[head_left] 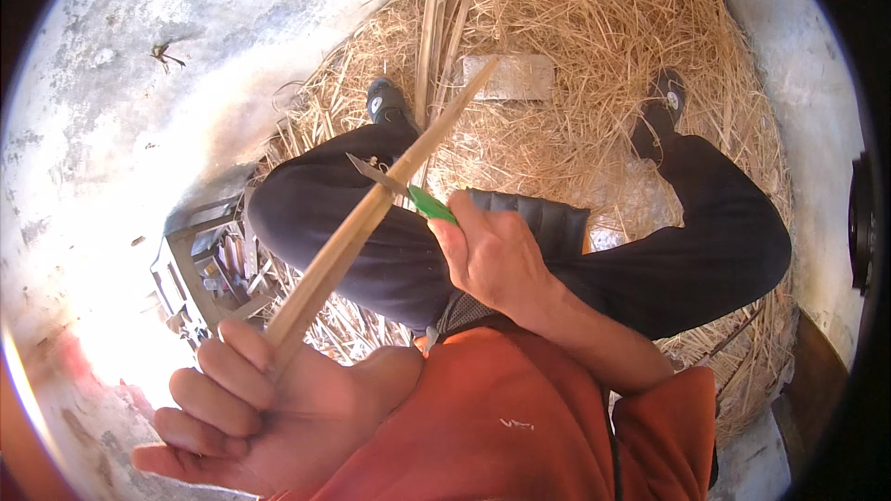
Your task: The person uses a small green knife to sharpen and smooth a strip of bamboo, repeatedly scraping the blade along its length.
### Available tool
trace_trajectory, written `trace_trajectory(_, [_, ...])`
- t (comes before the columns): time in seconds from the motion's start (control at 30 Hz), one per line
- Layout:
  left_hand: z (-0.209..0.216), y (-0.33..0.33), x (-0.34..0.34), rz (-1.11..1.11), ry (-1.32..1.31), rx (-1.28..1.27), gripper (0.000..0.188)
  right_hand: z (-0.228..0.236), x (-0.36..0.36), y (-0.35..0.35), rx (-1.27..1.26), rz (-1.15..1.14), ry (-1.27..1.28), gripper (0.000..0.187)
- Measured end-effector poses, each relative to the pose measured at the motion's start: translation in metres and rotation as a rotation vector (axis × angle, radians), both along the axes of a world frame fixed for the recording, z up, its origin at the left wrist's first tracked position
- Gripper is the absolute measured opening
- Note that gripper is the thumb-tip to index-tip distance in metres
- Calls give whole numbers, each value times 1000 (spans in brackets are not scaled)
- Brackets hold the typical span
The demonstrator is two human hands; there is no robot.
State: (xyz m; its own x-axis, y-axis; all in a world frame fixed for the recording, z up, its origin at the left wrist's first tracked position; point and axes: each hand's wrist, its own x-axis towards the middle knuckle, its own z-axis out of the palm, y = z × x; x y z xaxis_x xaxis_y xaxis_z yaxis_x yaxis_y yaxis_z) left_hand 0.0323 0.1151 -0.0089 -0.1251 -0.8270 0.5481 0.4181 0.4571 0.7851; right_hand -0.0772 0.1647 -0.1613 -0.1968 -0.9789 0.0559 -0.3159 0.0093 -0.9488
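My left hand [269, 404] is closed round the lower end of a long, pale split-bamboo or wooden strip [343, 241]. The strip slants up and to the right across my lap and tapers to a narrow far end. In my right hand [501, 255] is a knife [429, 203] with a green handle, gripped from the right side. Its blade lies across the strip near the middle, and the pointed tip sticks out past the strip's left edge. Small curled shavings show beside the blade. The edge's exact contact with the wood is hard to make out.
Dry straw-like shavings [613, 28] cover the floor between my outstretched feet. Several long strips [432, 37] lie at the back, beside a flat pale block [520, 77]. A wooden frame [190, 269] holding small items stands at left. Pale walls [186, 56] close in both sides.
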Motion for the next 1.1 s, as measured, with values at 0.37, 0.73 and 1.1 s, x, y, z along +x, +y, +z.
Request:
trace_trajectory(0.37, [0, -2, 2, -11, 13, -19, 33, 22, 12, 9, -26, 31, -6, 29])
trace_trajectory(0.73, [2, 2, 5, -3, 19, -24, 45, -1, 11, 7, 11, -91, 92, 30])
trace_trajectory(1.1, [3, 0, -3, 203, 26, 19, 52, 25, 15, 8, 96, -60, 96, 23])
